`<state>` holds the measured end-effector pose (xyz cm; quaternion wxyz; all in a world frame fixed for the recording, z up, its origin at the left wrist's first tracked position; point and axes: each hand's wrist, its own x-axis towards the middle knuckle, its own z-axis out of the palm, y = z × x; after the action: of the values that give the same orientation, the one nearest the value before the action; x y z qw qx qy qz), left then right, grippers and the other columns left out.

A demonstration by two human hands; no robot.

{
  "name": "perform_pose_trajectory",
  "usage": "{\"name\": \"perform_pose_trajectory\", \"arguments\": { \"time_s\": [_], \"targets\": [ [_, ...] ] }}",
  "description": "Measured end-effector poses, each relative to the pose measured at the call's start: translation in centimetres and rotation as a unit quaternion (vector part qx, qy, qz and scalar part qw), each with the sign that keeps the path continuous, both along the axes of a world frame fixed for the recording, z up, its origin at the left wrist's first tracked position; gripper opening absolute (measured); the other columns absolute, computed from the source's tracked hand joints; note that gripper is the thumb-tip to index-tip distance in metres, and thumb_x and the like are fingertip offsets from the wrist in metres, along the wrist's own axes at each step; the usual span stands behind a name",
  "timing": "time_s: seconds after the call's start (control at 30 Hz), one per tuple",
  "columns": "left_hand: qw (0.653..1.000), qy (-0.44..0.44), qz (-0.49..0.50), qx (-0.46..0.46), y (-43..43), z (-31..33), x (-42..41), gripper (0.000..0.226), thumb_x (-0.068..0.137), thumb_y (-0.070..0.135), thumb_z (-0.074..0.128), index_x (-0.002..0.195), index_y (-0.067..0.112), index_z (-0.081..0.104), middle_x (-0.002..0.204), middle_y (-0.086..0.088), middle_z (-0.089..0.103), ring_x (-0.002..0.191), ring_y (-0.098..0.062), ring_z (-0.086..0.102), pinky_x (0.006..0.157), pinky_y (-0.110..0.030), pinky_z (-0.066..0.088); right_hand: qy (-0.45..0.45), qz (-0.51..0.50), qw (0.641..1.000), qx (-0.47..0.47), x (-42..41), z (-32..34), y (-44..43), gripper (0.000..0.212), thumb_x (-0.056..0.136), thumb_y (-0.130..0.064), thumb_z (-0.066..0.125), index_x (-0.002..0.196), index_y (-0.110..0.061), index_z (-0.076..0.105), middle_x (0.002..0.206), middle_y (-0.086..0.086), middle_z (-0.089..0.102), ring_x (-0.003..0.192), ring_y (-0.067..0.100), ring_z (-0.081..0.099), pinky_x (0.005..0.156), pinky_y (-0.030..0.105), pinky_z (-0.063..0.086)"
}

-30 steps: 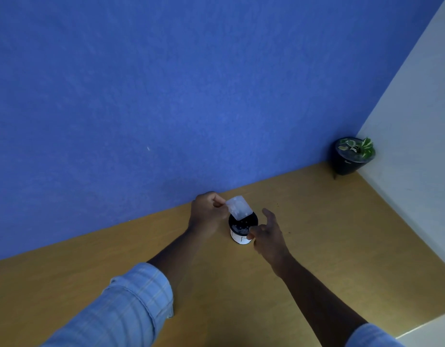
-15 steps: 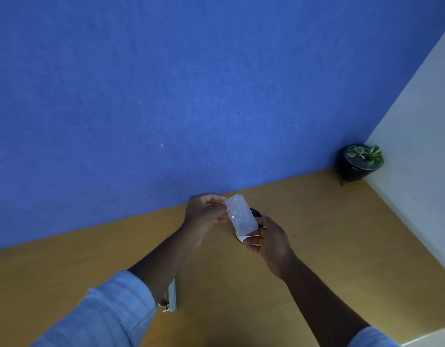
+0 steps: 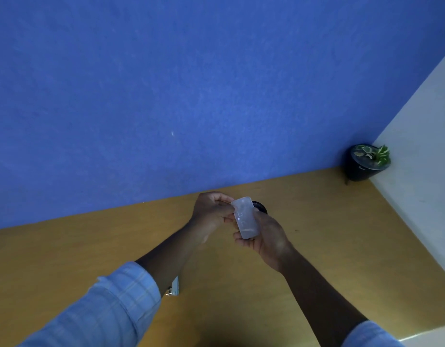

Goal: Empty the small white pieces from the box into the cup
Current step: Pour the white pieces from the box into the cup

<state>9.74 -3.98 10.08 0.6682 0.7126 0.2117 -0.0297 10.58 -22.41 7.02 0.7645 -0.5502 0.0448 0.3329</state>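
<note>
A small clear plastic box point(image 3: 245, 217) is held above the wooden table between both hands. My left hand point(image 3: 211, 211) grips its upper left edge with the fingertips. My right hand point(image 3: 266, 236) cups the box from below and from the right. One small white piece shows through the box's wall. The dark cup point(image 3: 260, 206) stands on the table just behind the box, mostly hidden by the box and my right hand, with only its black rim showing.
The wooden table point(image 3: 329, 234) meets a blue wall at the back and a white wall at the right. A dark potted plant point(image 3: 366, 162) sits in the far right corner. A small flat light-coloured object point(image 3: 175, 286) lies under my left forearm.
The box has turned from tipped over the cup's mouth to flat and facing me. My right hand left the cup's side and took hold of the box.
</note>
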Motion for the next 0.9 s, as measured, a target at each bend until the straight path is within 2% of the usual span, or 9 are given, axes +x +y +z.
{"name": "perform_pose_trajectory", "arguments": {
  "time_s": [0.1,0.17,0.27,0.37,0.43,0.5,0.6,0.7,0.9],
  "targets": [
    [1.000,-0.004,-0.001,0.009,-0.4,0.2,0.9,0.015,0.082,-0.004,0.080,0.096,-0.005,0.076,0.086,-0.021,0.080,0.072,-0.027,0.078,0.069,-0.041,0.069,-0.114,-0.006,0.987,-0.109,0.2,0.0,-0.3,0.027,0.098,-0.035,0.065,0.120,-0.024,0.074,0.111,0.003,0.080,0.098,0.029,0.075,0.076,0.036,0.062],
    [0.999,-0.008,-0.016,0.037,-0.8,0.2,1.7,0.014,0.080,-0.001,0.084,0.093,-0.002,0.076,0.078,-0.012,0.077,0.067,-0.017,0.076,0.064,-0.031,0.066,-0.174,-0.042,0.965,-0.194,0.8,0.0,-0.5,0.016,0.087,-0.033,0.070,0.099,-0.025,0.077,0.086,-0.005,0.076,0.081,0.017,0.069,0.064,0.025,0.054],
    [0.988,-0.039,-0.071,0.132,-1.3,-0.2,3.0,0.012,0.079,0.003,0.084,0.085,0.011,0.077,0.079,-0.002,0.077,0.067,-0.006,0.069,0.059,-0.014,0.055,-0.272,-0.041,0.902,-0.333,2.3,-0.1,-0.9,0.018,0.084,-0.040,0.066,0.083,-0.023,0.069,0.070,-0.007,0.068,0.063,0.011,0.060,0.058,0.027,0.047],
    [0.969,-0.066,-0.123,0.204,-1.6,-1.0,3.8,0.018,0.081,0.003,0.081,0.081,0.019,0.072,0.081,0.006,0.075,0.069,0.003,0.067,0.061,-0.010,0.052,-0.334,0.005,0.834,-0.439,3.8,-0.7,-1.7,0.014,0.093,-0.031,0.066,0.098,-0.021,0.074,0.081,-0.004,0.071,0.073,0.017,0.065,0.076,0.038,0.054],
    [0.956,-0.081,-0.149,0.237,-1.8,-1.6,4.2,0.025,0.083,0.001,0.078,0.078,0.024,0.070,0.079,0.008,0.074,0.069,0.006,0.067,0.060,-0.009,0.052,-0.366,0.018,0.784,-0.502,4.5,-1.1,-1.9,0.017,0.097,-0.019,0.062,0.104,-0.024,0.077,0.094,-0.002,0.074,0.084,0.020,0.067,0.091,0.040,0.045],
    [0.947,-0.093,-0.166,0.259,-1.9,-1.9,4.5,0.029,0.084,0.001,0.076,0.073,0.026,0.068,0.077,0.006,0.075,0.067,0.005,0.066,0.059,-0.012,0.052,-0.403,0.029,0.734,-0.545,5.2,-1.4,-1.8,0.026,0.096,-0.010,0.061,0.106,-0.025,0.079,0.102,0.002,0.074,0.093,0.024,0.068,0.090,0.038,0.034],
    [0.936,-0.109,-0.176,0.285,-1.7,-2.2,4.9,0.031,0.085,-0.001,0.075,0.071,0.025,0.066,0.073,0.008,0.071,0.065,0.001,0.063,0.060,-0.017,0.050,-0.453,0.053,0.681,-0.573,5.8,-1.9,-1.8,0.034,0.091,-0.002,0.064,0.109,-0.026,0.081,0.102,0.004,0.074,0.095,0.029,0.068,0.091,0.043,0.039],
    [0.932,-0.116,-0.173,0.296,-1.5,-2.5,5.1,0.025,0.084,-0.001,0.075,0.071,0.020,0.067,0.074,0.001,0.073,0.067,-0.011,0.065,0.061,-0.024,0.051,-0.466,0.042,0.677,-0.568,6.2,-2.2,-1.6,0.033,0.089,-0.002,0.067,0.105,-0.027,0.080,0.100,0.000,0.075,0.093,0.028,0.069,0.089,0.043,0.038],
    [0.939,-0.106,-0.149,0.292,-0.9,-2.7,5.7,0.017,0.084,-0.001,0.078,0.075,0.011,0.071,0.076,0.000,0.075,0.070,-0.016,0.071,0.061,-0.027,0.054,-0.455,0.042,0.701,-0.548,6.2,-2.7,-0.7,0.046,0.087,-0.004,0.067,0.126,-0.027,0.075,0.111,0.000,0.077,0.102,0.025,0.070,0.095,0.043,0.038]
  ]
}}
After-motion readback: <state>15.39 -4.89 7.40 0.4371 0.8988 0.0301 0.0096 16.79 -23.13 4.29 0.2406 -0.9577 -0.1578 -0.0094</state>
